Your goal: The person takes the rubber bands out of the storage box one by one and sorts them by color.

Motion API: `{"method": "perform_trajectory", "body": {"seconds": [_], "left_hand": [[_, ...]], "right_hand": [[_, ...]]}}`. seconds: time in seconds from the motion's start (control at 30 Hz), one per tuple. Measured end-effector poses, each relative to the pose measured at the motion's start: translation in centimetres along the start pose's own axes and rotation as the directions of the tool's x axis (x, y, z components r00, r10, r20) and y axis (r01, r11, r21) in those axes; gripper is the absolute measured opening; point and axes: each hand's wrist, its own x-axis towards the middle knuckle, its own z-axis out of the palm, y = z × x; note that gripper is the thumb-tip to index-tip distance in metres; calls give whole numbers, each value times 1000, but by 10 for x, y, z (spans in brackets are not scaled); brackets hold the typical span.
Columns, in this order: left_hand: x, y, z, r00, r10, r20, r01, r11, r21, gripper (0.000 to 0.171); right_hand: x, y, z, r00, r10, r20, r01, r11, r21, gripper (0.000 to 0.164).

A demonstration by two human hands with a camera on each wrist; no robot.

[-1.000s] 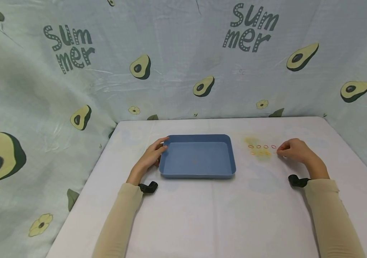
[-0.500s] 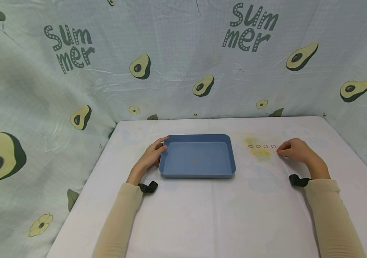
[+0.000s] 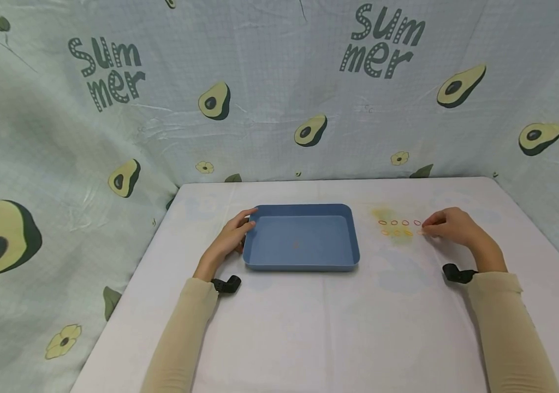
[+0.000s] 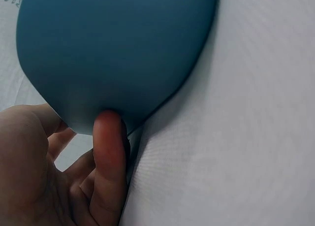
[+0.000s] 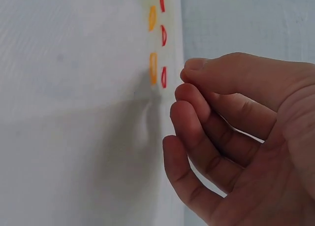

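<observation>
On the white table lies a blue shallow tray (image 3: 301, 240). My left hand (image 3: 227, 238) holds it at the left edge, a finger and the thumb on the rim; in the left wrist view one fingertip presses the side wall of the tray (image 4: 118, 48). To the right are two rows of small thin rings, red ones (image 3: 394, 222) behind and orange ones (image 3: 396, 233) in front. My right hand (image 3: 449, 226) is just off their right end. The right wrist view shows its fingers loosely bent, thumb near the index fingertip, nothing visible between them, apart from the nearest orange ring (image 5: 153, 68).
A pale curtain (image 3: 260, 65) printed with avocados and lettering hangs behind and beside the table (image 3: 328, 327). Black wrist cameras (image 3: 227, 284) sit at both cuffs. The rings lie over a faint yellow print on the cloth.
My right hand has lifted slightly and shifted a little right, its fingertips staying near the front row's right end. The left hand and the tray have not moved.
</observation>
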Motion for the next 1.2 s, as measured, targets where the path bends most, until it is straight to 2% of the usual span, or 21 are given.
{"method": "perform_trajectory", "body": {"seconds": [0.47, 0.83, 1.2], "left_hand": [[2, 0, 0, 1000, 7, 3, -7, 1000, 1, 44], [1, -1, -1, 1000, 16, -7, -16, 1000, 4, 43], [-1, 0, 1, 1000, 5, -7, -5, 1000, 7, 44]], "right_hand": [[1, -29, 1, 995, -91, -44, 89, 995, -41, 30], [-1, -62, 2, 969, -240, -54, 238, 970, -42, 28], [20, -96, 16, 948, -318, -8, 317, 948, -32, 20]]}}
